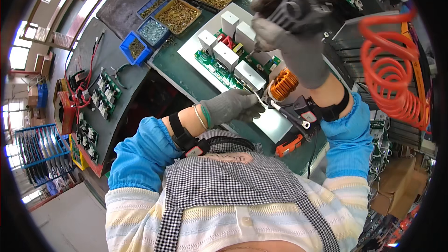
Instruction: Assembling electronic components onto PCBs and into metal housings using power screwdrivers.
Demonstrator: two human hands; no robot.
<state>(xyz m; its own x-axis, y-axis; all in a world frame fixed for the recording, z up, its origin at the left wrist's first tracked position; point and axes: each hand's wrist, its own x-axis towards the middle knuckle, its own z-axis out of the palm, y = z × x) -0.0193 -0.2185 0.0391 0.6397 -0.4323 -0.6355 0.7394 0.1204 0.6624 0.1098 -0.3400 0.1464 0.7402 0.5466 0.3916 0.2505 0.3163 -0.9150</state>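
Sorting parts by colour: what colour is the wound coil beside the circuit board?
Copper-orange; the coil shows best in the head view.

Daylight glared through blown-out windows at left; the bench was evenly lit, the fisheye rim bent and dark, the raised power tool perhaps motion-blurred.

Hemmed in beneath the right fingers by white block components; copper coil just beside the left fingers; open bench leftward; orange coiled hose blocking rightward.
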